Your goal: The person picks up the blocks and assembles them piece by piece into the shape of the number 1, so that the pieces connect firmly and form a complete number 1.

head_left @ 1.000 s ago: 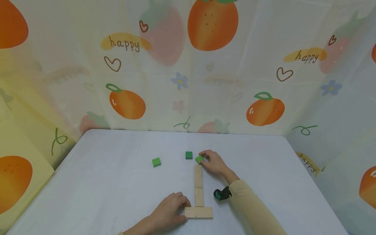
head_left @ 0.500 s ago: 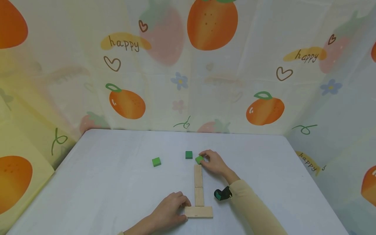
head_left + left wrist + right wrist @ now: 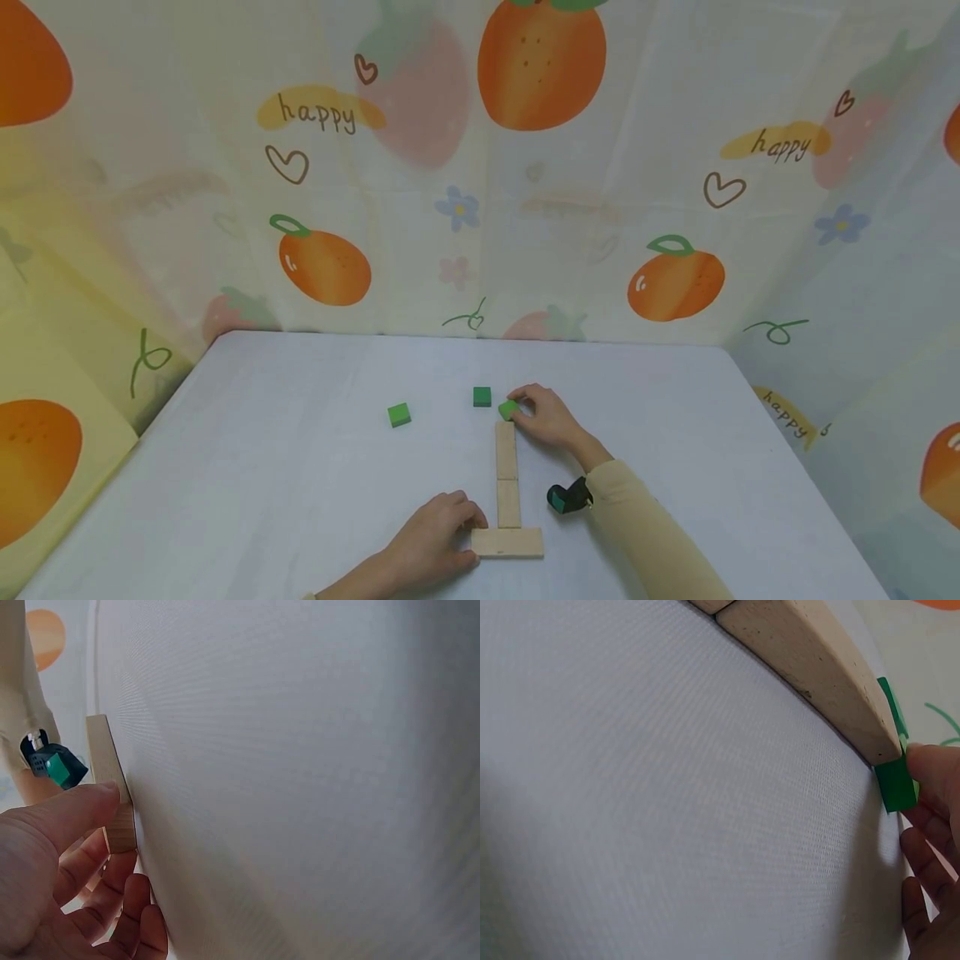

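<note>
A plain wooden block [image 3: 507, 542] lies crosswise near the front of the table, and my left hand [image 3: 433, 537] pinches its left end between thumb and fingers, as the left wrist view shows. Two more wooden blocks run away from it in a line, the nearer block [image 3: 508, 503] touching the crosswise one and the farther block [image 3: 506, 450] end to end with it. At the far end of that line my right hand [image 3: 546, 415] pinches a green block [image 3: 895, 786]. In the right wrist view this green block sits right against the wooden end, turned at an angle.
A darker green block [image 3: 482, 397] lies just left of the held one. Farther left is another green block [image 3: 399, 415]. A black wrist camera [image 3: 567, 497] sticks out from the right sleeve. The white table [image 3: 262, 467] ends at a printed cloth backdrop [image 3: 525, 208].
The green block in my right hand has turned slightly, while the hand stays in the same place. My left hand and the wooden blocks have not moved.
</note>
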The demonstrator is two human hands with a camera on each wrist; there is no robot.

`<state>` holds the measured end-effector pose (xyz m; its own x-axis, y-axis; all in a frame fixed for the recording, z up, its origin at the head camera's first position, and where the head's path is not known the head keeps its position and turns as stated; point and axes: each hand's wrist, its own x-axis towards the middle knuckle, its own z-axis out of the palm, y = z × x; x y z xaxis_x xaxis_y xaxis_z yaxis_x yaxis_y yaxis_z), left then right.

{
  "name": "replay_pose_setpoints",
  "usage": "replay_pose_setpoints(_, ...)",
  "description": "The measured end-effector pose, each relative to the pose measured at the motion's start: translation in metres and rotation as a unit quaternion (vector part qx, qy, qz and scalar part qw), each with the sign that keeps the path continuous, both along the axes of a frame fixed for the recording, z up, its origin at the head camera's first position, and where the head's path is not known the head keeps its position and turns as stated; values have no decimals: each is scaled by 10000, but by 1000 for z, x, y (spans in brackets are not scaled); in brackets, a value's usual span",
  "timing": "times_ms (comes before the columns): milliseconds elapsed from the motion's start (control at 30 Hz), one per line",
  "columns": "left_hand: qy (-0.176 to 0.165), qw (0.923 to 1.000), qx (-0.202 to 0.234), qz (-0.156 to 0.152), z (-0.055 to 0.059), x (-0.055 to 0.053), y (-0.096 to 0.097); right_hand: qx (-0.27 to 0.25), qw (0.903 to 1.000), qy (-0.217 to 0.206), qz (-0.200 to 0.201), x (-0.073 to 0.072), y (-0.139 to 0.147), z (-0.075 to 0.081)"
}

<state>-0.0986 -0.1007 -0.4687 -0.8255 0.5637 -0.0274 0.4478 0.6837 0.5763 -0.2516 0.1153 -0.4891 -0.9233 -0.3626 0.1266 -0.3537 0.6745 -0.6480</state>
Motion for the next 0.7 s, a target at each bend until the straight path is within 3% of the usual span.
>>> replay_pose_setpoints(700,-53,10000,12,37,2,0,1,-42,10000,3,23,-1,2,-3)
